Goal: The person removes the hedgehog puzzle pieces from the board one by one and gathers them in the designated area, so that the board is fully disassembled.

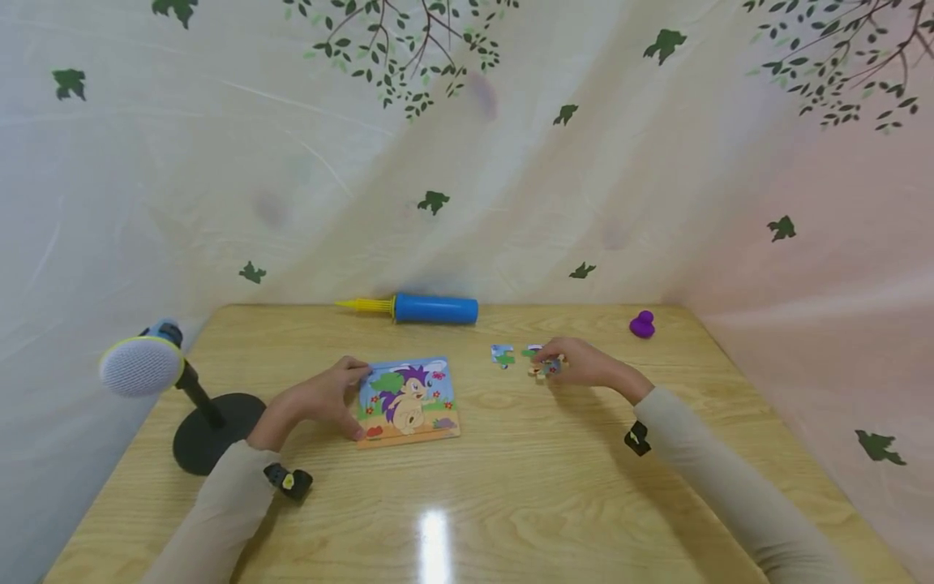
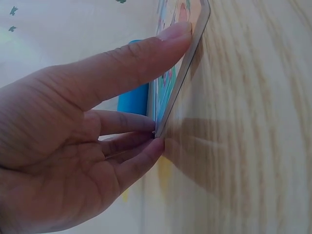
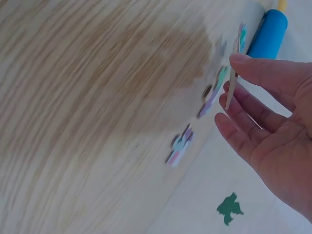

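Note:
A jigsaw puzzle board (image 1: 409, 401) with a purple-haired hedgehog picture is in front of me, left of centre. My left hand (image 1: 324, 401) grips its left side, thumb at the near corner and fingers at the far one. In the left wrist view, the thumb overlaps the board's rim (image 2: 187, 68) and the fingertips meet its corner. To the right, my right hand (image 1: 584, 363) pinches a puzzle piece (image 1: 549, 368) between thumb and fingers. The right wrist view has that piece (image 3: 231, 92) edge-on, above the wooden table.
A loose puzzle piece (image 1: 502, 355) lies between board and right hand; others (image 3: 180, 145) lie near that hand. At the table's back is a blue pump (image 1: 438, 309) with a yellow nozzle. A purple object (image 1: 642, 325) sits back right, a microphone (image 1: 142, 367) on a black stand (image 1: 219, 434) left.

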A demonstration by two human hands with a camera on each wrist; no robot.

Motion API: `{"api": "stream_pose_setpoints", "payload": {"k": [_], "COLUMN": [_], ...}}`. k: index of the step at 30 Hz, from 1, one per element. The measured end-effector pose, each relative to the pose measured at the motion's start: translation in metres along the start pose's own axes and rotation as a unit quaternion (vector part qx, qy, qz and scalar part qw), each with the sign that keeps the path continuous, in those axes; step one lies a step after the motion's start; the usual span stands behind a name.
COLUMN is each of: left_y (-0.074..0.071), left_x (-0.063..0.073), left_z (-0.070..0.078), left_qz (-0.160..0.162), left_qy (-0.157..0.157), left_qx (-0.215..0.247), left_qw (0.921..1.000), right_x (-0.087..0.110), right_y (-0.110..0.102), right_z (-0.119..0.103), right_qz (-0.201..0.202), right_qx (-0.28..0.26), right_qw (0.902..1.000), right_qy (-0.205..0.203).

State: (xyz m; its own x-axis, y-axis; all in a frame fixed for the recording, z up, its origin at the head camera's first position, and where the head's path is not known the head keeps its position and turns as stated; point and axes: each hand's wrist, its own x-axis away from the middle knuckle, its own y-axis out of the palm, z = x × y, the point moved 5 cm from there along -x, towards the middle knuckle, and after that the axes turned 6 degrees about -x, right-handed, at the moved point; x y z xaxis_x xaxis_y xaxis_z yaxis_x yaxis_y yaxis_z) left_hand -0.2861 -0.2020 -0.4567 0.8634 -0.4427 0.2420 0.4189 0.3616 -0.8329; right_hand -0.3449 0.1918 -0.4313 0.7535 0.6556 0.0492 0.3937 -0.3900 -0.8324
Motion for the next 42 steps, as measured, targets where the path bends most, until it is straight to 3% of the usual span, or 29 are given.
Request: {"api": "stream_pose_setpoints", "payload": {"k": [18, 29, 42], "left_y": [-0.001, -0.001, -0.001], "left_x": [-0.005, -0.003, -0.004], "left_z": [0.004, 0.003, 0.001], "left_qz": [0.001, 0.005, 0.008], "left_qy": [0.001, 0.005, 0.011], "left_qx": [-0.025, -0.007, -0.007], "left_qw": [0.9997, 0.9999, 0.9999], "right_x": [0.035, 0.042, 0.043], "right_y": [-0.011, -0.009, -0.011], "right_z": [0.04, 0.045, 0.047], "right_qz": [0.0, 0.026, 0.022], "right_qx": [-0.005, -0.003, -0.013], "right_qw": [0.9993, 0.9994, 0.9994], "right_qy": [0.037, 0.022, 0.024]}}
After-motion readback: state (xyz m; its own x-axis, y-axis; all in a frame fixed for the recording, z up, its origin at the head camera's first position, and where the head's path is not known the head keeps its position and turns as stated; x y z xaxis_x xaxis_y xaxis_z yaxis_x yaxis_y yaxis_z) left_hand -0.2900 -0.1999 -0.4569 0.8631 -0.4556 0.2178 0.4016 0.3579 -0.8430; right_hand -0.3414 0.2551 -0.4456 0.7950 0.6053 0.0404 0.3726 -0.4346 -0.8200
